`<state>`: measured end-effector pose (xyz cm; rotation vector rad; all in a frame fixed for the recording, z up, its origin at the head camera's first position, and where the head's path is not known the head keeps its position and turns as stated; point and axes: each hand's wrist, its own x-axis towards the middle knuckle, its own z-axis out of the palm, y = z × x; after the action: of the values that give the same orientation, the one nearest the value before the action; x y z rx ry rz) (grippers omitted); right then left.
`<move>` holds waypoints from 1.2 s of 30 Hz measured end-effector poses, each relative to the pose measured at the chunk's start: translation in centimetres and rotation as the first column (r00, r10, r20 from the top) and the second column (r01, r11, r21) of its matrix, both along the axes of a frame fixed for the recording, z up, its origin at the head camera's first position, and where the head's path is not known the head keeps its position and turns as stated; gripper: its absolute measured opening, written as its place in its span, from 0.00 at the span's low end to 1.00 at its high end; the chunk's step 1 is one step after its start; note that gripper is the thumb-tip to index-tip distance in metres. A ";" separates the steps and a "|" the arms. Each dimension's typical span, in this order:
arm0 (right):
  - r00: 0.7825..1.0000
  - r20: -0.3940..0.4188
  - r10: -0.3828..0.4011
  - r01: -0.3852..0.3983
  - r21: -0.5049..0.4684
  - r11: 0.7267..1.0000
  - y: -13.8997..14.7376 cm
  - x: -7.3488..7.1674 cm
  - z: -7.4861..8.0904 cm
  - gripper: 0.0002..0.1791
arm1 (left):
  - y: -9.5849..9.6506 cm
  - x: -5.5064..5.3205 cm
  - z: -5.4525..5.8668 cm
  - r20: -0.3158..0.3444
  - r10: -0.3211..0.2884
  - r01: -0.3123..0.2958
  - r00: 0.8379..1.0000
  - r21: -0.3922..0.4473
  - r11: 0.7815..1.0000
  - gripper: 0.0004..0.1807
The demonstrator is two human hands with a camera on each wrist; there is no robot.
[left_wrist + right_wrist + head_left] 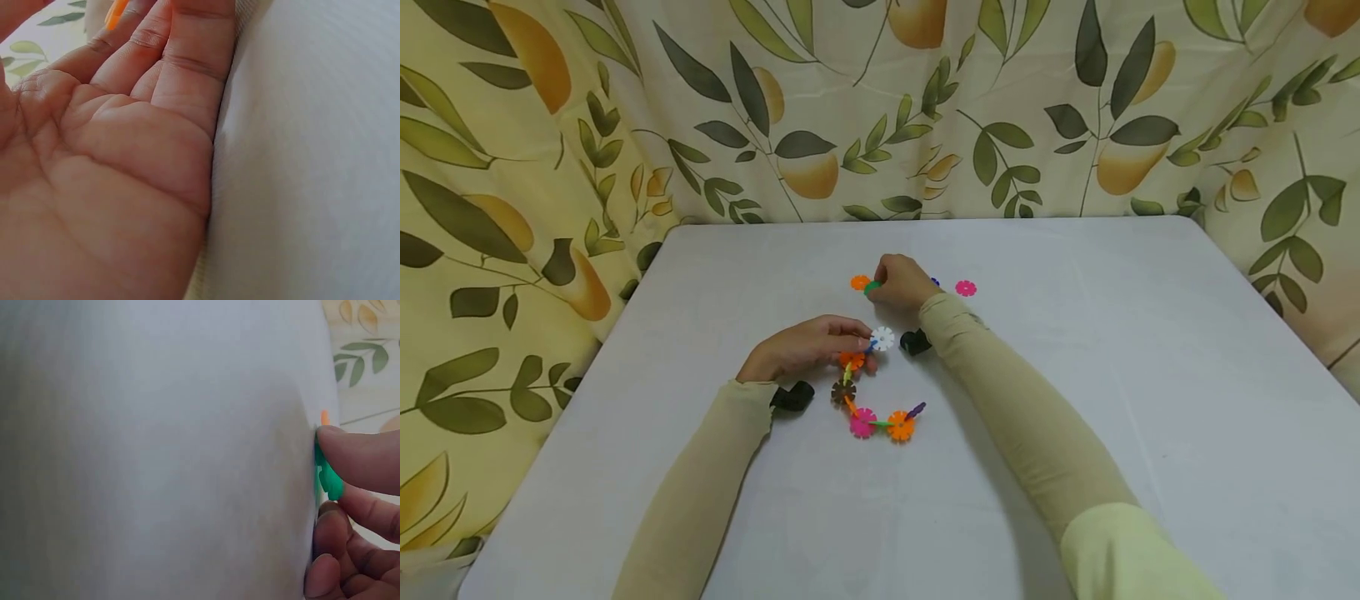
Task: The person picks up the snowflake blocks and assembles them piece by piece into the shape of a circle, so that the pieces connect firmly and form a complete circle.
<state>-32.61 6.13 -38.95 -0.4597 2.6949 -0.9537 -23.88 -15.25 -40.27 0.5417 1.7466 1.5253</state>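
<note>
My left hand (812, 343) holds the upper end of a curved chain of slotted plastic flower discs, near its white disc (882, 338) and a blue one. Down from there the chain runs through an orange disc, a brown disc (843, 392), a pink disc (863, 422) and another orange one, ending in a purple disc (916, 410) on edge. Farther back, my right hand (906, 282) pinches a green disc (330, 478) between thumb and finger, close to the tabletop. Just left of it lies a loose orange disc (860, 282). The left wrist view shows mostly palm and an orange edge.
A loose pink disc (966, 288) lies right of my right hand, and a blue disc (935, 282) is partly hidden behind that wrist. A white cloth covers the table (1150, 375). Behind it hangs a leaf-patterned curtain (1000, 108).
</note>
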 end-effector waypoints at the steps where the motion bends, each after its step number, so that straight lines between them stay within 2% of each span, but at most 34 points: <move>1: 1.000 0.002 -0.004 0.004 -0.003 1.000 0.2 0.1 0.0 0.14 | 0.0 0.0 -0.1 0.001 0.002 -0.002 1.000 0.000 1.000 0.16; 9: 1.000 -0.006 0.001 -0.002 -0.082 0.997 2.2 1.4 -0.1 0.11 | 0.2 0.1 -0.4 -0.013 0.024 -0.024 1.000 -0.012 1.000 0.16; 15: 0.998 0.053 0.031 -0.021 -0.184 0.983 4.3 3.1 0.0 0.12 | 0.4 0.0 -0.2 0.006 0.070 -0.070 0.998 -0.028 0.997 0.16; 23: 0.989 0.142 0.039 0.013 -0.352 0.936 5.9 5.7 0.0 0.10 | 0.8 -0.1 -0.5 -0.037 0.131 -0.132 0.991 -0.031 0.991 0.13; 27: 0.984 0.171 0.043 0.029 -0.401 0.916 6.1 6.3 0.1 0.10 | 1.1 -0.1 -0.3 -0.083 0.175 -0.179 0.981 -0.055 0.982 0.11; 30: 0.982 0.181 0.060 0.021 -0.414 0.910 6.2 6.5 0.0 0.12 | 1.0 -0.1 -0.3 -0.116 0.199 -0.209 0.973 -0.080 0.975 0.11; 36: 0.982 0.175 0.067 0.020 -0.452 0.892 6.6 6.8 0.1 0.12 | 1.0 -0.2 -0.2 -0.120 0.171 -0.178 0.978 -0.049 0.983 0.11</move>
<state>-25.76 12.69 -38.83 -0.4591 2.2842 -1.5450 -24.06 -14.29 -40.48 0.4644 1.9670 1.5824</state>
